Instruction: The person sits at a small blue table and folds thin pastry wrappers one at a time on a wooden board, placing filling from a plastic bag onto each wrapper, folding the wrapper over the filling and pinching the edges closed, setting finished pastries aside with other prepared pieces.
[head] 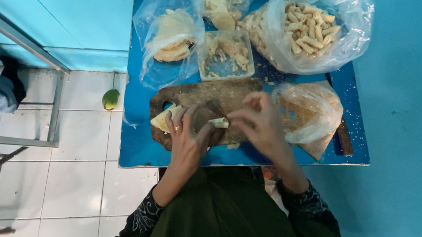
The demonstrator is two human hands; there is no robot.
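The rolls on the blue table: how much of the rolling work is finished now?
Done: a large clear bag is filled with finished rolls. In hand: left hand and right hand fold one small roll over the wooden board. Left: a bag of flat wrappers and filling in a plastic tub.

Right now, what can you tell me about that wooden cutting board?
The wooden cutting board is dark brown, worn and dusted with crumbs, with a hole at its left end. It lies flat on the blue table. A pale wrapper sheet rests on it, and both hands work just above its near edge.
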